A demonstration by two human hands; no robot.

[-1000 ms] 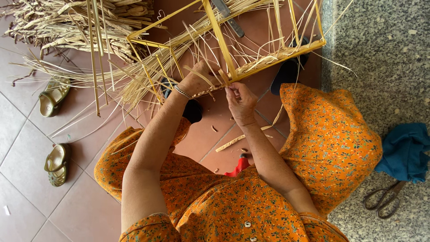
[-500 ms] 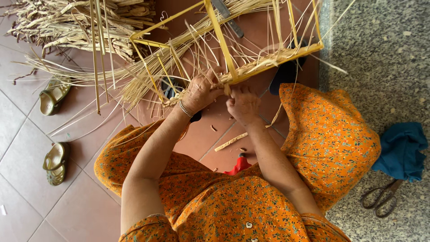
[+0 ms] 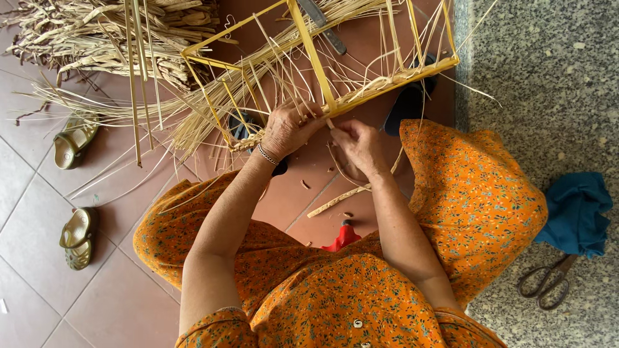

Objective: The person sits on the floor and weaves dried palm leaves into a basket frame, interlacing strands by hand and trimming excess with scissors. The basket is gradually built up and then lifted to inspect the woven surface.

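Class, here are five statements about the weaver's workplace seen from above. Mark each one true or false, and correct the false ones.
1. Both hands are at the yellow frame. True: the left hand and the right hand meet at its near bar.
2. The scissors lie on the brown tiles beside the sandals. False: they lie on the speckled grey floor, next to the blue cloth.
3. A bundle of dried straw lies at the far left. True.
4. The left wrist is bare. False: it wears a bracelet.
5. Two sandals lie on the tiles to the left. True.
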